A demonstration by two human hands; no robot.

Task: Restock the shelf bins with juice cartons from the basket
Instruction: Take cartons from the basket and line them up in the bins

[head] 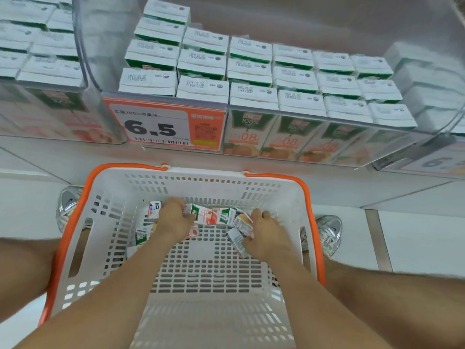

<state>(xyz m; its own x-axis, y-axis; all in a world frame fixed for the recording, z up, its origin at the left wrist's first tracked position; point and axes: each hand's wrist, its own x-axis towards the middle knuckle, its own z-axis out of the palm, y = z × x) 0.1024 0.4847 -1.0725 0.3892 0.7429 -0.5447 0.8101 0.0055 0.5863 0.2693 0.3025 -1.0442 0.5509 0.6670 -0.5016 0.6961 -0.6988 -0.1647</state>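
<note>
A white plastic basket (206, 180) with orange handles stands on the floor between my feet. Several small juice cartons lie at its far end. My left hand (173, 219) reaches in and grips a green, white and red carton (203, 214). A little to the right, my right hand (265, 231) curls round another small carton (237, 241). More cartons (141, 236) lie to the left, partly hidden under my left wrist. Above, a clear shelf bin (289, 113) holds rows of upright juice cartons (251, 71).
An orange price label (163, 124) reading 6.5 hangs on the middle bin's front. Further clear bins (45, 81) of cartons stand to the left and at the right (427, 91). My shoes (68, 205) flank the basket on a pale tiled floor.
</note>
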